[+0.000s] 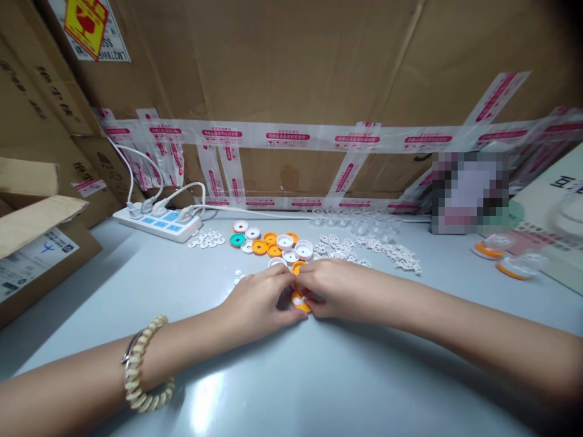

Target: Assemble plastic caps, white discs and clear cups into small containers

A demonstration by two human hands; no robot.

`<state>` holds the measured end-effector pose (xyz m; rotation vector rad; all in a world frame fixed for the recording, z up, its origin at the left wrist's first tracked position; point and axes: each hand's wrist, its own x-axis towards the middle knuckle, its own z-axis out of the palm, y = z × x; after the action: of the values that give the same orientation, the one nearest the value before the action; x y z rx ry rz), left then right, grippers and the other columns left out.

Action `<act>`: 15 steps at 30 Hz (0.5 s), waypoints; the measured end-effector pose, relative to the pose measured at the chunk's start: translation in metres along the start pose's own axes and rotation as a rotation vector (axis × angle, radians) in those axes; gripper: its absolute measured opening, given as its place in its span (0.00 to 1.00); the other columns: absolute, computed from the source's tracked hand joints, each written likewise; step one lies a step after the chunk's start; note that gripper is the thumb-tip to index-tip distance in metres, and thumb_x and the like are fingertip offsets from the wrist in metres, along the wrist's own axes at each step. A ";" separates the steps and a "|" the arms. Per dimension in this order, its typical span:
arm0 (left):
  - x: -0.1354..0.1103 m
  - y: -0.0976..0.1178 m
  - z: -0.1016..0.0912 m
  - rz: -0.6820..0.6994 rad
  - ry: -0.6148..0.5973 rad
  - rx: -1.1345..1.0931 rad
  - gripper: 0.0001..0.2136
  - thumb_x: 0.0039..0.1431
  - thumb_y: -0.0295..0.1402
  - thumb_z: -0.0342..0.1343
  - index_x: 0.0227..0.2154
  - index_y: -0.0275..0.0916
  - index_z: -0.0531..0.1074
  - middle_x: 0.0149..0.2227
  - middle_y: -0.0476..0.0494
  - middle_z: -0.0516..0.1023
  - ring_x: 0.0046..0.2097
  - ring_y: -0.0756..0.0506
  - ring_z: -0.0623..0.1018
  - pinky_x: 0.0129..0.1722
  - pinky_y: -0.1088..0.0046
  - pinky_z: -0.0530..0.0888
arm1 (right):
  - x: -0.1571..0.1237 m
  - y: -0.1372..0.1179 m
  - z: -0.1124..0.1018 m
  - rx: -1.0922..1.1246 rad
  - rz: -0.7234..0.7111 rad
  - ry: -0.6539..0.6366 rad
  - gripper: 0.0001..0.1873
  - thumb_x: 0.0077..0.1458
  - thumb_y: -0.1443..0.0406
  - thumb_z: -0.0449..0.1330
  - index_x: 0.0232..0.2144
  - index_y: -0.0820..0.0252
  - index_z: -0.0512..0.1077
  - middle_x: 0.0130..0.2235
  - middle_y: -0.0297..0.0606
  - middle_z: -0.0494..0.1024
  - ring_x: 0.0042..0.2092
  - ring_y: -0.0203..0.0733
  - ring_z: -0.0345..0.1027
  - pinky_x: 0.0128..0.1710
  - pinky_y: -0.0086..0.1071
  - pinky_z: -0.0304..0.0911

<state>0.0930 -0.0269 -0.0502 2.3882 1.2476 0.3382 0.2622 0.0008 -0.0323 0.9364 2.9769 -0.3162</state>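
Both my hands meet at the middle of the grey table (319,376). My left hand (259,300) and my right hand (334,288) are closed together on a small orange disc (299,301) with a white centre. Their fingertips pinch it from both sides, just above the tabletop. A beige coil band (142,367) sits on my left wrist. Just behind my hands lies a cluster of orange, white and teal discs (273,243). Right of that cluster lies a heap of small white plastic pieces (378,249).
A white power strip (157,221) with white cables stands at the back left. Taped cardboard boxes (296,91) wall the back and left side. Clear plastic parts (359,221) lie near the back wall. Orange-based pieces (507,264) and a printed box (551,206) sit at the right.
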 end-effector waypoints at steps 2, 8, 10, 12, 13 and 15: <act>0.000 0.001 0.000 -0.007 -0.006 0.005 0.12 0.51 0.36 0.55 0.39 0.39 0.70 0.39 0.44 0.72 0.39 0.43 0.73 0.36 0.66 0.70 | 0.000 0.000 0.002 0.011 -0.001 0.004 0.05 0.44 0.73 0.57 0.25 0.62 0.71 0.28 0.38 0.76 0.27 0.36 0.65 0.26 0.27 0.56; 0.000 0.001 0.001 -0.006 -0.011 0.011 0.12 0.52 0.35 0.54 0.40 0.39 0.70 0.39 0.44 0.72 0.38 0.43 0.73 0.36 0.67 0.70 | 0.000 0.005 0.004 0.045 -0.068 0.007 0.05 0.43 0.74 0.56 0.23 0.62 0.69 0.24 0.36 0.73 0.24 0.33 0.61 0.23 0.26 0.54; -0.001 0.000 0.001 -0.001 -0.007 0.012 0.13 0.52 0.35 0.54 0.41 0.40 0.70 0.39 0.44 0.72 0.38 0.43 0.73 0.36 0.67 0.70 | 0.000 0.005 0.004 0.068 -0.068 0.006 0.05 0.43 0.74 0.56 0.23 0.63 0.70 0.24 0.36 0.73 0.24 0.33 0.61 0.24 0.26 0.54; -0.001 0.000 0.001 0.002 -0.006 0.009 0.13 0.52 0.35 0.54 0.42 0.40 0.70 0.40 0.44 0.72 0.39 0.44 0.73 0.36 0.67 0.70 | -0.001 0.005 0.001 0.096 -0.062 0.002 0.05 0.44 0.74 0.56 0.24 0.63 0.70 0.25 0.35 0.73 0.25 0.33 0.61 0.25 0.26 0.54; -0.001 0.000 0.001 0.003 -0.006 0.009 0.14 0.52 0.35 0.54 0.42 0.41 0.70 0.40 0.44 0.72 0.39 0.44 0.73 0.36 0.68 0.70 | -0.001 0.006 -0.001 0.110 -0.055 -0.009 0.05 0.44 0.74 0.56 0.25 0.63 0.71 0.25 0.35 0.73 0.25 0.32 0.61 0.25 0.25 0.54; -0.001 -0.001 0.000 0.007 -0.008 0.010 0.14 0.53 0.35 0.54 0.43 0.41 0.70 0.41 0.44 0.71 0.39 0.44 0.73 0.36 0.68 0.70 | 0.000 0.006 -0.006 0.148 -0.028 -0.054 0.05 0.44 0.73 0.57 0.25 0.63 0.71 0.25 0.34 0.73 0.25 0.32 0.60 0.25 0.25 0.53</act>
<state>0.0920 -0.0279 -0.0509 2.4004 1.2406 0.3246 0.2662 0.0065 -0.0276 0.8827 2.9532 -0.5592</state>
